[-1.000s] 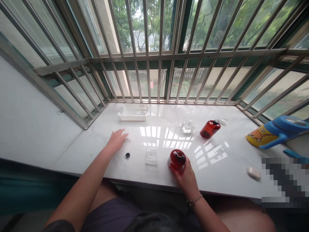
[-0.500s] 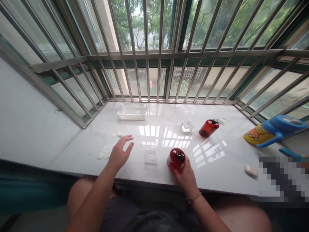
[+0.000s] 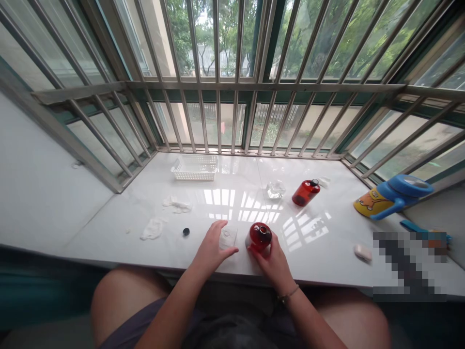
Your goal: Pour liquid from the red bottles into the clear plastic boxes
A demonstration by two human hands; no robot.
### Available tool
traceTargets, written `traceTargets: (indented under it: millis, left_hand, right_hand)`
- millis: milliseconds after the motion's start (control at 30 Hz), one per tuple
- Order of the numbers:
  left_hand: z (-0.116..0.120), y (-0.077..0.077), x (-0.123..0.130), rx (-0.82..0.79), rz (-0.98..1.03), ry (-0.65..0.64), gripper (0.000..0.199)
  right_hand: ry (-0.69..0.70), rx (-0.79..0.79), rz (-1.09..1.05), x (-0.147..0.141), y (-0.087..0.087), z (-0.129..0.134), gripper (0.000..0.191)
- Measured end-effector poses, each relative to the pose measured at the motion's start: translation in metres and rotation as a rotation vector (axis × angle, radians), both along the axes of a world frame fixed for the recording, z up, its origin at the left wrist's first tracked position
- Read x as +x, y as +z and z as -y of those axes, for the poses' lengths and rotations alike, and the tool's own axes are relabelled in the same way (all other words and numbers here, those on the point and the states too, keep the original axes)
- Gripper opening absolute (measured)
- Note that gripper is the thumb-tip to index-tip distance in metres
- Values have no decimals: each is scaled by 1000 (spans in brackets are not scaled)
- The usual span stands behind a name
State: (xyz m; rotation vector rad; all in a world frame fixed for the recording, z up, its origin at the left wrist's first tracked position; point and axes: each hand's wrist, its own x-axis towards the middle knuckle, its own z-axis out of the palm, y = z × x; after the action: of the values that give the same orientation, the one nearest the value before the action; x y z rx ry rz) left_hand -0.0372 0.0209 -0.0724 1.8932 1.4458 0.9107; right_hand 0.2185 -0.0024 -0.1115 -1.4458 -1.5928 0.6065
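Note:
My right hand (image 3: 271,261) grips a round red translucent bottle (image 3: 260,236), which stands uncapped on the sill with its dark mouth facing up. My left hand (image 3: 213,248) lies open against a small square clear container (image 3: 228,238), its fingers over the near left corner. A small black bottle cap (image 3: 186,231) sits to the left of that hand, apart from it. Farther back, a second red bottle (image 3: 306,192) lies tilted beside a clear glass block (image 3: 275,189).
The white stone sill (image 3: 109,223) holds crumpled white tissues (image 3: 153,229), a white plastic basket (image 3: 194,167) at the back, a bar of soap (image 3: 363,252), and a blue and yellow toy (image 3: 390,198). Metal window bars (image 3: 218,116) close off the far side.
My left hand has moved right, from near the tissues to the clear container, uncovering the black cap. My right hand still holds the red bottle. The whole view has shifted slightly.

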Motion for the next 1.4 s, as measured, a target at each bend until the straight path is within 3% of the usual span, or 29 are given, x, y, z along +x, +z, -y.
traceTargets:
  millis: [200, 367, 600, 900, 1233, 1400]
  left_hand:
    - [8, 0, -12, -75, -13, -14, 87]
    - [13, 1, -18, -163, 22, 52, 81]
    - [19, 15, -23, -138, 142, 20, 75]
    - [36, 37, -27, -213, 376, -17, 86]
    - [47, 64, -22, -122, 221, -72, 79]
    - [48, 70, -19, -79, 182, -105, 78]
  right_hand:
    - [82, -43, -12, 7, 18, -2, 76]
    - [-16, -52, -114, -5, 12, 1, 89]
    - [-62, -106, -192, -11, 10, -2, 84]
    - [19, 179, 104, 2, 39, 3, 69]
    - [119, 425, 342, 12, 83, 6, 71]
    - [130, 504, 476, 13, 94, 6, 65]
